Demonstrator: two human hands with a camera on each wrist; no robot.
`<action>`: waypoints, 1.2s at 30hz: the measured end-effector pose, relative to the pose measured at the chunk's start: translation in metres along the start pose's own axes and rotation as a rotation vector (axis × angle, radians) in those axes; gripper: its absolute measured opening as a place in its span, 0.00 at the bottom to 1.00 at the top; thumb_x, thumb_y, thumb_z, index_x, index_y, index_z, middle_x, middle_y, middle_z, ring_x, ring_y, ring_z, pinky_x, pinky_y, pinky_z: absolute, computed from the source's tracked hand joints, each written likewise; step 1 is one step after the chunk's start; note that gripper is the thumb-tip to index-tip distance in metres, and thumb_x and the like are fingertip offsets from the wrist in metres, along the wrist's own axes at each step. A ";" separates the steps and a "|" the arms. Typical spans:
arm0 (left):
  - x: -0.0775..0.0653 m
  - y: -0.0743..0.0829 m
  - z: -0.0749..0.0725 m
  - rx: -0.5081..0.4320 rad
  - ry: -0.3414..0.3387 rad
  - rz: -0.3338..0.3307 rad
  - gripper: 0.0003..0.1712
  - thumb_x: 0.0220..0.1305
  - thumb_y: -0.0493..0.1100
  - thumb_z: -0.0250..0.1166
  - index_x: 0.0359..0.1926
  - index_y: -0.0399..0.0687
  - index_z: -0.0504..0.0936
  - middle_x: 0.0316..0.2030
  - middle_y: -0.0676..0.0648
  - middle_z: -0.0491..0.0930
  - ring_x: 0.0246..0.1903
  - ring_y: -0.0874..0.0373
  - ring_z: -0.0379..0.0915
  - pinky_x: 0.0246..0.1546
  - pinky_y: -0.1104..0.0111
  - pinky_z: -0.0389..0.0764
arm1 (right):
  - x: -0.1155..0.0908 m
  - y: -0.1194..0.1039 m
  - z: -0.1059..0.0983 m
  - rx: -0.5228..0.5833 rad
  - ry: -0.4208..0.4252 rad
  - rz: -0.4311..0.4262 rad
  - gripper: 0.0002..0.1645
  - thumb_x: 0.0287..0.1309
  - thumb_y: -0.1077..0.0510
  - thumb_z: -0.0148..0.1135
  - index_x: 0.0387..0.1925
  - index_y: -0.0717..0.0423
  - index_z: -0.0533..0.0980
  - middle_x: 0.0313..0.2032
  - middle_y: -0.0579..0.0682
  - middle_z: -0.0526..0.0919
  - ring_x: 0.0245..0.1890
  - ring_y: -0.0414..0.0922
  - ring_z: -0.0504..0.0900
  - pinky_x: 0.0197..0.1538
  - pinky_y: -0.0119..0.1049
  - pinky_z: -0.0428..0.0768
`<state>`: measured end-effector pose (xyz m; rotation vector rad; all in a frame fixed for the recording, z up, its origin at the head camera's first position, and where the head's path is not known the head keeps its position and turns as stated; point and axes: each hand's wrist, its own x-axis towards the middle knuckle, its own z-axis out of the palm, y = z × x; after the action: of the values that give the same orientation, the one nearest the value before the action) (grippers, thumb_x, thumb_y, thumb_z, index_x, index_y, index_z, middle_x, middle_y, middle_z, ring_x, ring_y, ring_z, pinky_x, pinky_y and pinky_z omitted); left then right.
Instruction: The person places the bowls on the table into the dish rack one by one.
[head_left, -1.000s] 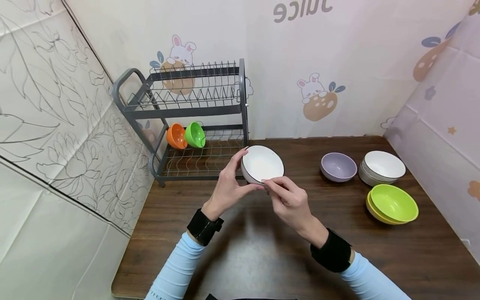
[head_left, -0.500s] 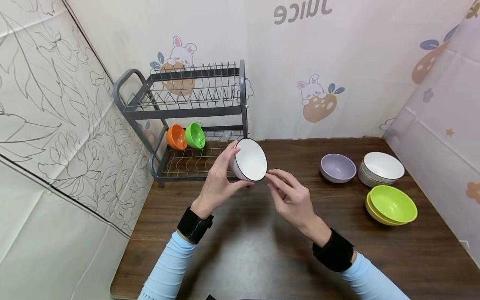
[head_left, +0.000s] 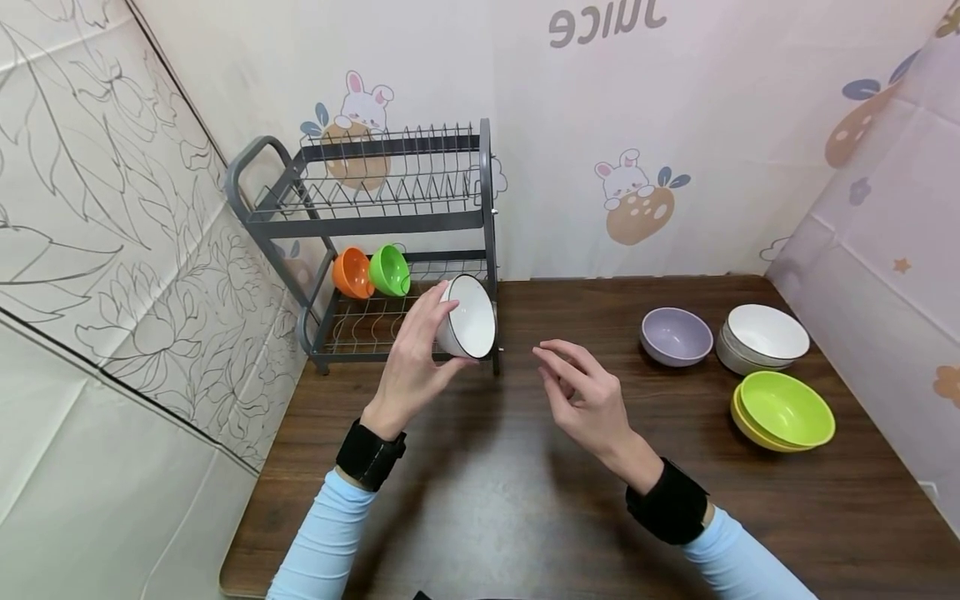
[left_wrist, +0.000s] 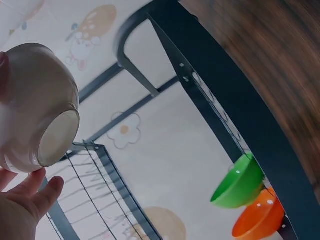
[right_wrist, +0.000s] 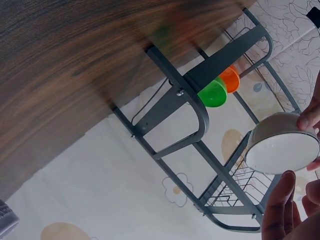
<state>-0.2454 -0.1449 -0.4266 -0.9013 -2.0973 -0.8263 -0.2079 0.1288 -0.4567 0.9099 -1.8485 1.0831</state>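
A white bowl with a dark rim (head_left: 472,318) is tilted on its side, its inside turned toward the right. My left hand (head_left: 408,358) grips it by the rim, fingers above and thumb below, in front of the rack's lower right corner. The left wrist view shows the bowl's outer wall and round foot (left_wrist: 59,138). My right hand (head_left: 588,400) hangs in the air to the right of the bowl, apart from it, fingers loosely bent and holding nothing. On the rack's lower shelf stand an orange bowl (head_left: 352,273) and a green bowl (head_left: 390,271), both tilted.
A grey two-tier dish rack (head_left: 367,223) stands at the back left of the wooden table (head_left: 480,508). At the right are a purple bowl (head_left: 677,337), stacked white bowls (head_left: 767,332) and a lime-green bowl (head_left: 787,408) nested in a yellow one (head_left: 757,435). Patterned sheets hang behind and beside.
My left hand has carried the white bowl leftward toward the rack, and the bowl has tipped further onto its side. My right hand has let go of its rim and stayed behind.
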 end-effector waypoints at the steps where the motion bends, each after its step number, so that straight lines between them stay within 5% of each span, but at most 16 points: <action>1: 0.000 -0.003 -0.001 0.007 0.000 -0.005 0.55 0.38 0.36 0.91 0.68 0.37 0.71 0.76 0.37 0.65 0.74 0.40 0.60 0.75 0.51 0.62 | 0.000 0.000 0.000 0.001 0.001 0.002 0.24 0.53 0.77 0.70 0.52 0.63 0.86 0.52 0.60 0.85 0.20 0.36 0.74 0.24 0.23 0.73; 17: -0.008 -0.046 0.003 0.117 -0.084 -0.151 0.53 0.43 0.37 0.89 0.69 0.39 0.71 0.77 0.37 0.63 0.76 0.42 0.58 0.74 0.50 0.63 | -0.004 0.001 -0.002 -0.010 0.005 0.001 0.21 0.54 0.76 0.69 0.51 0.64 0.86 0.51 0.59 0.85 0.19 0.34 0.71 0.21 0.27 0.72; 36: 0.012 -0.116 0.016 0.195 -0.227 -0.244 0.47 0.47 0.36 0.87 0.66 0.39 0.71 0.77 0.35 0.61 0.75 0.39 0.57 0.76 0.50 0.60 | -0.008 0.001 -0.004 -0.011 -0.002 0.004 0.20 0.53 0.77 0.69 0.48 0.63 0.87 0.49 0.59 0.86 0.19 0.34 0.70 0.23 0.25 0.70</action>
<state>-0.3480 -0.1932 -0.4578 -0.6697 -2.4730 -0.6487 -0.2039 0.1342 -0.4627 0.9017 -1.8569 1.0743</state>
